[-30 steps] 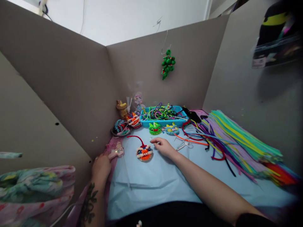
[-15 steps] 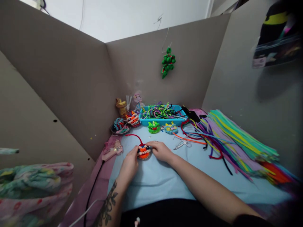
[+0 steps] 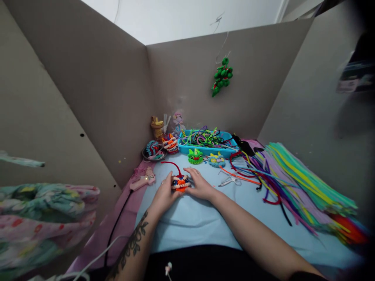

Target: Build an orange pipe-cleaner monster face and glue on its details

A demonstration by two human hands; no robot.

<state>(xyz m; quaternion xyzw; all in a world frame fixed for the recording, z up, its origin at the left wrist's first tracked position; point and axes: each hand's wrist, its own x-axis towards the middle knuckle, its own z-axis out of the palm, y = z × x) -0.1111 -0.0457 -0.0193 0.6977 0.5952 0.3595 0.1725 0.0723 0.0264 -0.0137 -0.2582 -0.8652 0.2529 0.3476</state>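
Note:
An orange, white and blue pipe-cleaner figure [image 3: 179, 182] with a red stem curling up from it rests on the light blue table cover [image 3: 205, 226]. My left hand [image 3: 164, 194] grips its left side with curled fingers. My right hand [image 3: 199, 184] presses against its right side, fingers closed on it. Both forearms reach in from the bottom edge.
A pink glue gun [image 3: 142, 180] lies left of my hands. Small scissors [image 3: 229, 180] lie to the right. Behind are a green figure [image 3: 195, 156], a blue-yellow figure [image 3: 216, 159] and a blue tray [image 3: 187, 148] of pipe cleaners. Long pipe cleaners [image 3: 299, 183] fan out right. Cardboard walls enclose the table.
My left hand left the glue gun at the table's left edge and came to the figure. Both hands now clasp it. The view shifted slightly, so everything sits further right.

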